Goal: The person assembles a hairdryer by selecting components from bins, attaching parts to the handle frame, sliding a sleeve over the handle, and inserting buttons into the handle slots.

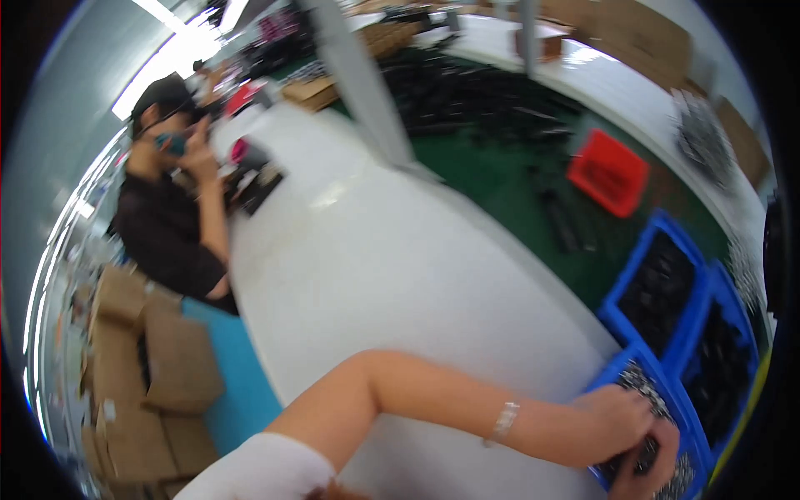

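Observation:
My left hand (615, 419), with a bracelet on its wrist, reaches across the white table into a blue bin (602, 377) at the lower right. Its fingers are curled over small silver and black parts (643, 385) there. Right beside it, my right hand (658, 468) is in the same bin, thumb and fingers bent toward each other around a dark patch. What either hand holds is too blurred and covered to make out. More of the small metal parts (685, 475) lie at the bin's near end.
Two more blue bins with black parts, one (658, 279) behind and one (718, 358) to the right, adjoin it. A red crate (610, 173) lies on the green floor. A co-worker in black (167, 225) is at the white table's (375, 275) far left. Cardboard boxes (158, 375) stand at left.

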The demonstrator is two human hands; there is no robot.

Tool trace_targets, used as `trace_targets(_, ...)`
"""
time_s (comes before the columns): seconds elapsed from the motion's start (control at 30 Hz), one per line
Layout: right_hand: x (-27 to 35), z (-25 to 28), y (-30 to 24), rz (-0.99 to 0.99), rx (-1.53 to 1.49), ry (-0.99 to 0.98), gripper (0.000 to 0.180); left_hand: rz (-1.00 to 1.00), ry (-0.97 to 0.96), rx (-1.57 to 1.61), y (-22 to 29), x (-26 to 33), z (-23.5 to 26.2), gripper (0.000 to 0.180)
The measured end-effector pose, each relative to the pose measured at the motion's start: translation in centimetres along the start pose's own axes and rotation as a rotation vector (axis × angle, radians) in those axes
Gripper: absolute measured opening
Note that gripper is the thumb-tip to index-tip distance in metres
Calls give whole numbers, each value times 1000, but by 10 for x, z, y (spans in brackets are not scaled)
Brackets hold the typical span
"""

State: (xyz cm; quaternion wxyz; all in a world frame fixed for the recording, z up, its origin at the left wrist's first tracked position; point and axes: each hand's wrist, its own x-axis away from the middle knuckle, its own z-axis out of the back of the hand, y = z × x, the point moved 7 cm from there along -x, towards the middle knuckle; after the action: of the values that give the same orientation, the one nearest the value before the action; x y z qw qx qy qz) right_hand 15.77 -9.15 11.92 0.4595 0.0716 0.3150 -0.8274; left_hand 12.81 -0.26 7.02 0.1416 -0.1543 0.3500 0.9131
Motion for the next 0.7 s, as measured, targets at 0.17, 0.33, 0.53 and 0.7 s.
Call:
trace_targets(0.17, 10, -14, 16, -45, -114, 16, 22, 28, -55, 1, -4, 8, 6, 19)
trace_targets(0.33, 16, -1, 18, -48, -119, 121, 20, 26, -64, -64, -1, 7, -4, 18)
trace_targets(0.53, 17, 4, 11, 119, -139, 172, 23, -15, -31, -70, -2, 7, 1, 12)
trace_targets(0.7, 15, 2, 12, 66, -97, 172, 25, -8, -32, 75, -5, 4, 4, 10)
